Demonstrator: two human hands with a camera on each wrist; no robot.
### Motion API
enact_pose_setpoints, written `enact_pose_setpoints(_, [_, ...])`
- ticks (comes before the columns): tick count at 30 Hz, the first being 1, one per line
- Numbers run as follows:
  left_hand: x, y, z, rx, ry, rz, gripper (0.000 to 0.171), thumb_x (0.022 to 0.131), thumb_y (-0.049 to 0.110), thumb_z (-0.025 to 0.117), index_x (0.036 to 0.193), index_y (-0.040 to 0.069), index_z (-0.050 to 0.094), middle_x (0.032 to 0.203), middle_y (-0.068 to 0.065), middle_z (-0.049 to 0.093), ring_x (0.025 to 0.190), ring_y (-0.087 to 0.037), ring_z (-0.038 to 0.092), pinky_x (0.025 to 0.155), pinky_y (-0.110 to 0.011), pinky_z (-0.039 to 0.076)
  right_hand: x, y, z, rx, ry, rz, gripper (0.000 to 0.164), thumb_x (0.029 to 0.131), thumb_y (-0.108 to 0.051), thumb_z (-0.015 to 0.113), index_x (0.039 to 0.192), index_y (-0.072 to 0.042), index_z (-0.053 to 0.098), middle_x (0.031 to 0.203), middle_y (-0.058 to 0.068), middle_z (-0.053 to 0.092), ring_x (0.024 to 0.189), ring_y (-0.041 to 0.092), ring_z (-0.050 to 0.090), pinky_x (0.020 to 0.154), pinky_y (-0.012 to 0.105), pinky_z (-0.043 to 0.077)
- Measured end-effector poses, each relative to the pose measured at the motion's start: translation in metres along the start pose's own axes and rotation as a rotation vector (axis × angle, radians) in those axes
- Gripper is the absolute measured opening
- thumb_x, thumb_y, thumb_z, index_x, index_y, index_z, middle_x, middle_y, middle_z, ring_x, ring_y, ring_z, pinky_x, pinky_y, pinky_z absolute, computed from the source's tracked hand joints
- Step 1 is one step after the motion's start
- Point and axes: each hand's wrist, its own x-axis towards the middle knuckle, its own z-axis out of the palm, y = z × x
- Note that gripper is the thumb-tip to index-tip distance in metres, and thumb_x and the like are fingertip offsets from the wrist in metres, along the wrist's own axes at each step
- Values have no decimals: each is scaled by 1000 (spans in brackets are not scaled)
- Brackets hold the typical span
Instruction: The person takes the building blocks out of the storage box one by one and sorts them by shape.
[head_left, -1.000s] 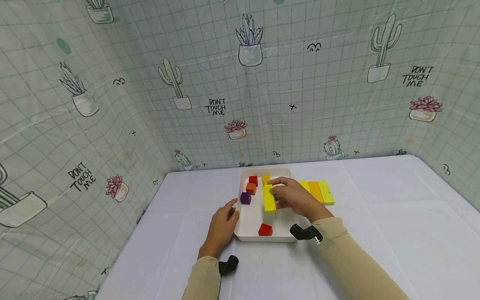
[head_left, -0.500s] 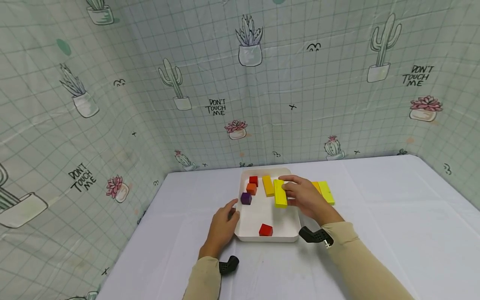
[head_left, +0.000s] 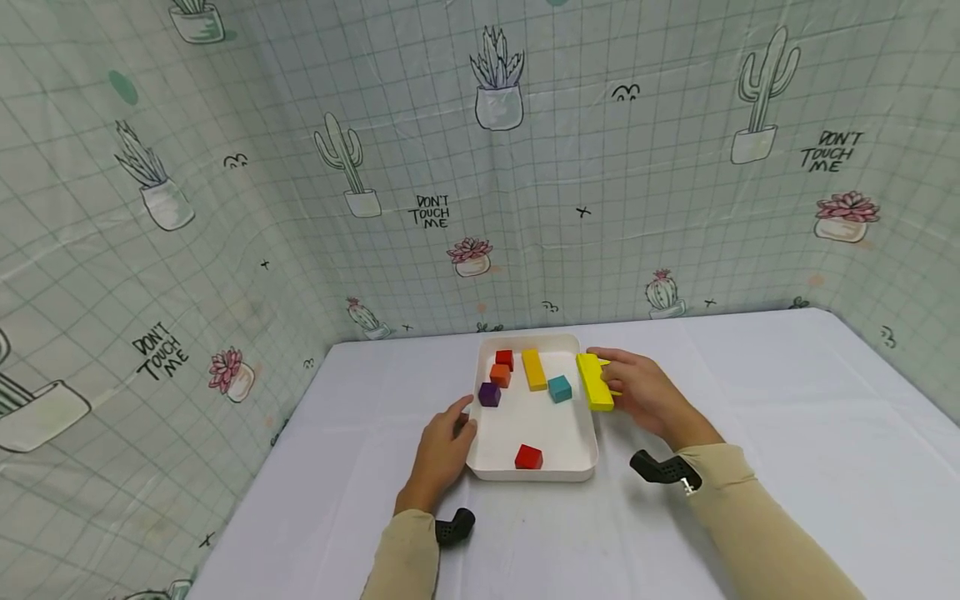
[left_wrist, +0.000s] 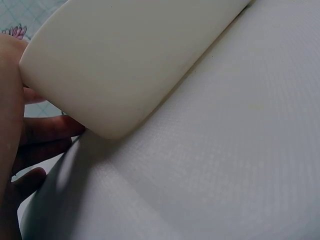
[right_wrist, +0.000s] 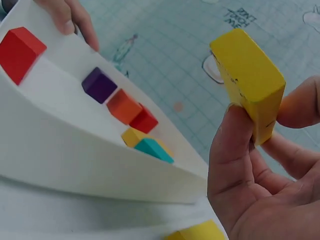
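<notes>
The right hand (head_left: 652, 398) pinches a yellow block (head_left: 595, 383) near the rim of the white tray (head_left: 555, 477), at two o'clock. The left hand (head_left: 440, 450), fingers relaxed, touches its nine o'clock side. Inside, a red block (head_left: 528, 457) lies at six o'clock.

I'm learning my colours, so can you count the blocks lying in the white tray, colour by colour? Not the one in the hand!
Red blocks: 2
Orange block: 1
Purple block: 1
Yellow long block: 1
Teal block: 1
Total in the white tray: 6
</notes>
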Motion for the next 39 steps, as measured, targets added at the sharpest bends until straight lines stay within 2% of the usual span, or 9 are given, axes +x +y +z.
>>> enact_pose_setpoints(4, [0,-1,-1,-3,5,11,45,100,24,55,145,17,56,116,-10,66,107,-27,59,101,-52,45,-3,0,-12,6,12,-5,62,95,-7,43,157,-9,34,163,14,21,138,34,33,103,39,44])
enact_pose_setpoints(7, [0,0,-2,-5,8,26,45,100,23,55,144,16,56,115,-10,66,106,-27,60,100,-52,45,-5,0,-22,-3,22,-11,62,97,-8,44,158,-10,32,164,14,19,138,33,32,99,35,46])
enact_pose_setpoints(12, [-2,0,-2,-9,6,11,45,100,24,55,145,18,56,116,-9,66,107,-27,60,100,-52,46,-9,3,-35,5,27,-31,60,101,-12,45,158,-5,28,160,18,24,124,23,44,89,26,50])
enact_pose_setpoints(15, [-1,0,-2,-9,8,7,45,100,25,55,145,18,55,116,-9,66,107,-27,59,101,-52,45,-9,4,-42,42,34,-32,58,102,-13,45,156,1,26,157,20,27,112,15,53,88,25,51])
enact_pose_setpoints(18, [-1,1,-2,-12,9,6,45,100,25,55,145,18,56,116,-9,66,107,-27,59,101,-52,45,-10,4,-49,77,43,-21,58,102,-13,45,154,3,25,157,20,27,107,11,56,87,24,51])
enact_pose_setpoints(25, [-1,1,-2,-14,5,4,45,100,25,55,145,19,56,116,-9,66,108,-28,60,101,-52,45,-12,3,-62,125,65,12,61,103,-11,42,158,0,20,162,18,19,121,18,47,89,21,51])
enact_pose_setpoints(33, [0,1,-3,-8,8,14,45,100,24,55,145,17,55,115,-9,67,107,-27,60,101,-51,46,-13,2,-75,137,94,12,61,104,-14,46,159,-4,23,160,15,23,117,14,51,88,22,51])
enact_pose_setpoints(36, [-1,2,-3,-12,8,13,45,100,24,55,145,17,56,115,-9,67,108,-28,60,101,-52,45,-13,2,-78,119,119,17,61,104,-15,47,159,-6,24,163,16,19,126,18,47,88,21,51])
enact_pose_setpoints(39, [-2,2,-2,-15,3,15,45,100,24,55,145,17,56,116,-10,66,109,-28,60,102,-52,45,-15,3,-83,62,144,26,61,104,-16,47,160,-7,23,165,16,13,138,26,35,96,24,48])
